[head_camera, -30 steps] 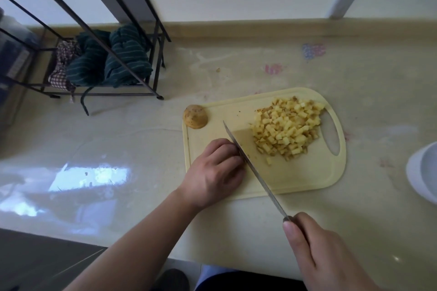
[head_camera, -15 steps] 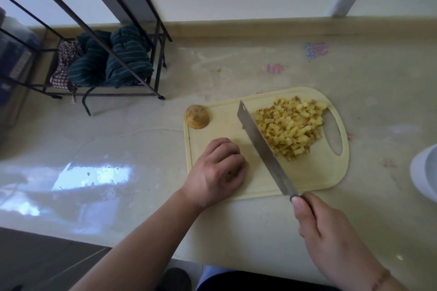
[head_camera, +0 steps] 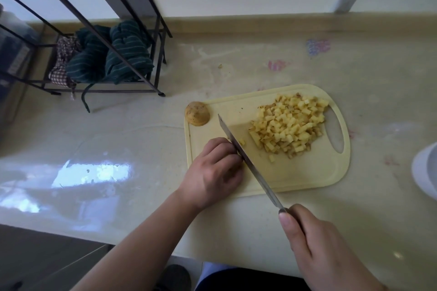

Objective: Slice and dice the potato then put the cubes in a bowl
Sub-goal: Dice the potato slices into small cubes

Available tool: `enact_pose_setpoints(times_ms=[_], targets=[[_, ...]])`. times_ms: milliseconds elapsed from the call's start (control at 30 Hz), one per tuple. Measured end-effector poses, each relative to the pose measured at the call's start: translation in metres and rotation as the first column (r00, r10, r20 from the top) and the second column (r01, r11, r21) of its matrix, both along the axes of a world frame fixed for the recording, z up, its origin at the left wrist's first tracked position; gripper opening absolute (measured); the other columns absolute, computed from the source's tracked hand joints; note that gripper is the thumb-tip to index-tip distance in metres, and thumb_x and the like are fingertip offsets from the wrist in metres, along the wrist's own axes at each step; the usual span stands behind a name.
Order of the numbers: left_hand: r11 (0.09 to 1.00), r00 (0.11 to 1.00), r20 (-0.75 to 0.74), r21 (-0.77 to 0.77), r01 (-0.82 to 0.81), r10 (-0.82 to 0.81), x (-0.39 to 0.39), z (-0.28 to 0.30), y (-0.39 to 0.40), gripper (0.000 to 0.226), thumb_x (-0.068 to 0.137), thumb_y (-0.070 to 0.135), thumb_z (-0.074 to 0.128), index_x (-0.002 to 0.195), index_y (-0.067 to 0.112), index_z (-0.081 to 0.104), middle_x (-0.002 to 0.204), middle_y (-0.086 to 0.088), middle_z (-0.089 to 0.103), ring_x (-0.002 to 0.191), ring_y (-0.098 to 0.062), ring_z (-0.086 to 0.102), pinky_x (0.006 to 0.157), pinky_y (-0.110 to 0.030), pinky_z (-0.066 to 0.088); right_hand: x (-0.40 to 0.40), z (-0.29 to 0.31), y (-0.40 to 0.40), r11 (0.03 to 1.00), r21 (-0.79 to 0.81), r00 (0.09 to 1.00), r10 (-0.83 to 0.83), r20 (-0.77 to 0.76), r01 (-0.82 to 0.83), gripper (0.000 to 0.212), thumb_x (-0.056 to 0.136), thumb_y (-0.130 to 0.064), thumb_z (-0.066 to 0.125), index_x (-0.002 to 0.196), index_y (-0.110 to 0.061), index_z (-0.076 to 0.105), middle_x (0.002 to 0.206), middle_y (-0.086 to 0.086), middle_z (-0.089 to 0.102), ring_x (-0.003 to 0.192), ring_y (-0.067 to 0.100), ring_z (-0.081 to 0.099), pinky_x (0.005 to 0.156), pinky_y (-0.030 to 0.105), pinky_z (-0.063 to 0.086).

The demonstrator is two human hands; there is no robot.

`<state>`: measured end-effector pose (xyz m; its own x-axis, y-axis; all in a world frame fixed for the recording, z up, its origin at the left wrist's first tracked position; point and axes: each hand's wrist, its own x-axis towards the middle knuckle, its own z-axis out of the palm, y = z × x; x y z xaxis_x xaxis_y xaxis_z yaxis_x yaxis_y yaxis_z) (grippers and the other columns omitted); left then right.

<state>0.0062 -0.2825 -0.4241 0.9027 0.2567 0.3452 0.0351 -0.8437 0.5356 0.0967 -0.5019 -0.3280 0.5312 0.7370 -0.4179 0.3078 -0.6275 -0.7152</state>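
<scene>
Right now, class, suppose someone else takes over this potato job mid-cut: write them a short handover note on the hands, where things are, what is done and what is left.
Left hand: fingers curled on the cutting board, holding down a potato piece that is mostly hidden beneath them.
Right hand: grips the knife handle; the blade is down beside the left fingertips.
Diced potato cubes are heaped on the board near its handle hole. A potato end piece sits at the board's far left corner.
The white bowl is at the right edge of the view; nothing shows in it.
Left: finish dicing, then move the cubes into the bowl.
</scene>
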Motion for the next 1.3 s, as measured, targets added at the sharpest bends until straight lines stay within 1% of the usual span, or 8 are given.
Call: enact_pose_setpoints(times_ms=[200, 333, 467, 567, 767, 1000, 1167, 1300], targets=[[1.000, 1.000, 0.010, -0.021, -0.021, 0.021, 0.000, -0.001, -0.001, 0.012, 0.087, 0.009, 0.075, 0.094, -0.001, 0.076, 0.102, -0.014, 0.070, 0.105, -0.034, 0.063, 0.096, -0.036, 0.052, -0.001, -0.008, 0.006, 0.999, 0.014, 0.999, 0.030, 0.018, -0.030, 0.049, 0.078, -0.070, 0.011, 0.069, -0.028, 0.035, 0.062, -0.019, 0.056, 0.055, 0.006, 0.049, 0.050, 0.019, 0.034], [0.999, 1.000, 0.010, -0.024, -0.028, 0.028, 0.001, -0.002, -0.002, 0.013, 0.085, 0.008, 0.077, 0.094, -0.001, 0.075, 0.102, -0.014, 0.070, 0.105, -0.034, 0.064, 0.097, -0.036, 0.052, 0.002, -0.019, 0.017, 0.998, 0.047, 0.997, 0.035, 0.066, -0.039, 0.042, 0.088, -0.064, 0.019, 0.070, -0.030, 0.037, 0.049, -0.003, 0.047, 0.055, 0.010, 0.049, 0.049, 0.025, 0.031], [1.000, 1.000, 0.020, -0.007, -0.020, 0.021, 0.000, 0.000, -0.002, 0.010, 0.084, 0.007, 0.079, 0.090, 0.000, 0.074, 0.099, -0.013, 0.068, 0.102, -0.032, 0.063, 0.096, -0.033, 0.052, 0.010, -0.016, 0.008, 0.999, 0.039, 0.997, -0.035, 0.062, 0.032, 0.048, 0.083, -0.069, 0.019, 0.069, -0.028, 0.041, 0.058, -0.004, 0.057, 0.050, 0.010, 0.052, 0.051, 0.023, 0.035], [0.999, 0.999, 0.030, 0.010, -0.031, 0.031, 0.000, 0.001, -0.002, 0.008, 0.085, 0.007, 0.078, 0.088, 0.001, 0.074, 0.097, -0.012, 0.067, 0.100, -0.032, 0.062, 0.093, -0.034, 0.052, 0.010, -0.016, 0.003, 0.998, 0.029, 0.998, -0.048, 0.049, 0.047, 0.052, 0.080, -0.071, 0.020, 0.068, -0.025, 0.041, 0.059, 0.009, 0.058, 0.048, 0.014, 0.051, 0.051, 0.031, 0.038], [0.997, 0.996, 0.061, 0.021, -0.068, 0.067, -0.008, 0.000, -0.003, 0.008, 0.085, 0.005, 0.078, 0.085, -0.002, 0.073, 0.093, -0.014, 0.068, 0.094, -0.032, 0.061, 0.089, -0.033, 0.052, 0.004, -0.006, 0.004, 0.999, 0.038, 0.999, -0.034, -0.007, 0.034, 0.044, 0.077, -0.074, 0.019, 0.075, -0.036, 0.043, 0.069, 0.013, 0.056, 0.047, 0.015, 0.046, 0.052, 0.031, 0.038], [0.999, 0.996, 0.074, 0.004, -0.043, 0.043, -0.009, -0.002, 0.000, 0.004, 0.085, 0.001, 0.076, 0.085, -0.003, 0.075, 0.093, -0.013, 0.070, 0.095, -0.031, 0.063, 0.091, -0.030, 0.052, 0.001, -0.006, 0.000, 0.999, -0.037, 1.000, 0.012, -0.025, -0.013, 0.078, 0.067, -0.089, 0.003, 0.076, -0.024, 0.045, 0.074, 0.008, 0.061, 0.058, 0.016, 0.055, 0.058, 0.030, 0.041], [0.999, 0.997, 0.064, -0.023, -0.040, 0.042, -0.010, -0.003, 0.000, 0.005, 0.086, 0.002, 0.077, 0.088, -0.002, 0.076, 0.096, -0.012, 0.071, 0.097, -0.033, 0.066, 0.090, -0.034, 0.054, -0.002, -0.005, 0.001, 0.995, -0.082, 0.997, 0.048, -0.059, -0.053, 0.077, 0.062, -0.091, -0.003, 0.072, -0.027, 0.038, 0.063, -0.011, 0.055, 0.053, 0.009, 0.048, 0.052, 0.021, 0.033], [0.998, 0.997, 0.066, -0.052, -0.047, 0.050, -0.009, -0.004, 0.001, 0.007, 0.087, 0.005, 0.077, 0.090, -0.002, 0.077, 0.098, -0.012, 0.072, 0.099, -0.032, 0.066, 0.092, -0.034, 0.054, -0.004, -0.014, 0.010, 0.995, -0.064, 0.997, 0.072, 0.006, -0.071, 0.067, 0.071, -0.084, -0.004, 0.072, -0.029, 0.034, 0.071, -0.026, 0.056, 0.058, 0.007, 0.050, 0.051, 0.023, 0.035]])
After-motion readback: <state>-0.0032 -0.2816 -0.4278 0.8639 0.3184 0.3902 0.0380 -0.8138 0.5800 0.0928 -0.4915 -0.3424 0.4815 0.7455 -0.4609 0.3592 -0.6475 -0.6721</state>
